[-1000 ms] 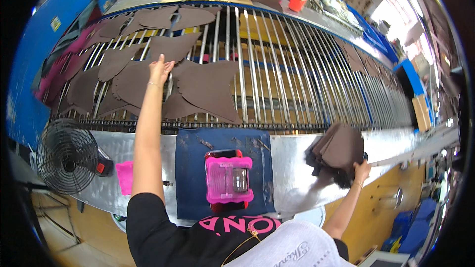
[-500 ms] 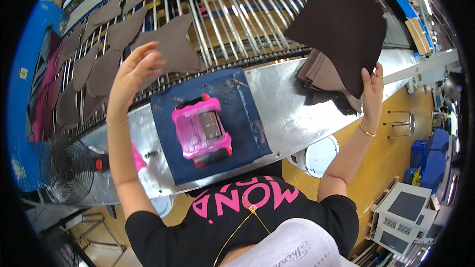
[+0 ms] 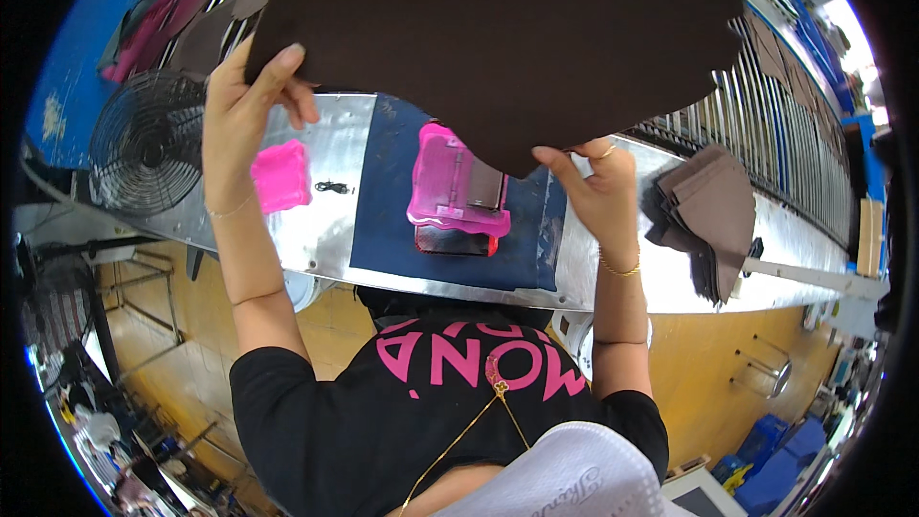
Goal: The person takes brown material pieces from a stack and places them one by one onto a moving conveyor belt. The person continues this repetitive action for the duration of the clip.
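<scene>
A large dark brown cut piece of sheet material (image 3: 498, 29), with scalloped edges, is held up across the far part of the table. My left hand (image 3: 251, 101) grips its left corner, thumb on the near face and some fingers hidden behind. Its lower tip is pinched by my right hand (image 3: 598, 187) between thumb and fingers. Below the piece, a pink plastic basket (image 3: 436, 196) stands on a dark blue mat (image 3: 383, 239), partly covered by it; a dark rectangular object (image 3: 486, 184) rests in the basket. A stack of similar brown pieces (image 3: 713, 196) lies right of my right hand.
Behind the metal table (image 3: 330, 239) runs a rack of metal bars (image 3: 775, 134) bearing more brown pieces. A black fan (image 3: 148, 134) and a pink tray (image 3: 280, 177) are at the left, with a small black cable (image 3: 333, 188). A stool (image 3: 766, 373) stands on the floor at right.
The brown piece has come from the right, above the stack, to the middle. My left hand, previously free, now holds its left corner. The view has shifted too.
</scene>
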The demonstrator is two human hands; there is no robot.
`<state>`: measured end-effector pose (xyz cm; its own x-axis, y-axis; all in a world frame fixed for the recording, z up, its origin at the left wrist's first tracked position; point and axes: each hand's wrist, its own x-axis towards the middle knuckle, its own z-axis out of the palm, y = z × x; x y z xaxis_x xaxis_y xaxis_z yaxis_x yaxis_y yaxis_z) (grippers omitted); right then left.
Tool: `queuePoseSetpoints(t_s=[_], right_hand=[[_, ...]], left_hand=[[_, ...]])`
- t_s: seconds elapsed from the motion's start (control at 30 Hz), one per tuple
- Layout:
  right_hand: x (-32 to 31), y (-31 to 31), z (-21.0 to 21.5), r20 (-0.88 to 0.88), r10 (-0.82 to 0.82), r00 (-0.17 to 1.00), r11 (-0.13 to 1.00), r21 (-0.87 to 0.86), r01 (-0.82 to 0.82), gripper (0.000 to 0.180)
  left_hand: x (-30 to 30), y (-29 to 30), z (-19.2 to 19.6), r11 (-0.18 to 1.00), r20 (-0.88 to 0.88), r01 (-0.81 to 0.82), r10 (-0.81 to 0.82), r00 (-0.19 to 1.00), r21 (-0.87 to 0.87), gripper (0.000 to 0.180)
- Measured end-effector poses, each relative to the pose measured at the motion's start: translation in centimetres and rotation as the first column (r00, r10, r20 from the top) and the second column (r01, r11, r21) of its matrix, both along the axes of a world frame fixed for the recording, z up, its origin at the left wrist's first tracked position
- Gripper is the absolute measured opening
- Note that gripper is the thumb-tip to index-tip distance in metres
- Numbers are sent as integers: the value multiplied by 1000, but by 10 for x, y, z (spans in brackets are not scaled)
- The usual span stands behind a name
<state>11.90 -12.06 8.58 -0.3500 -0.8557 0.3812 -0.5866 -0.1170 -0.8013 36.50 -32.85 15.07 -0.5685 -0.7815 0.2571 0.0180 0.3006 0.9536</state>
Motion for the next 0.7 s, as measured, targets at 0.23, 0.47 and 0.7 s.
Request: queuePoseSetpoints(t_s=[0.23, 0.47, 0.7], right_hand=[[24, -23, -8, -259, 94, 961, 980, -147, -135, 16], [8, 13, -6, -374, 58, 926, 994, -65, -88, 21], [-27, 87, -48, -301, -165, 939, 978, 70, 194, 13]], left_hand=[[64, 2, -6, 973, 128, -205, 218, 968, -107, 15], [61, 4, -52, 996, 139, -75, 68, 988, 47, 13], [-13, 28, -58, 950, 467, 299, -224, 856, -93, 5]])
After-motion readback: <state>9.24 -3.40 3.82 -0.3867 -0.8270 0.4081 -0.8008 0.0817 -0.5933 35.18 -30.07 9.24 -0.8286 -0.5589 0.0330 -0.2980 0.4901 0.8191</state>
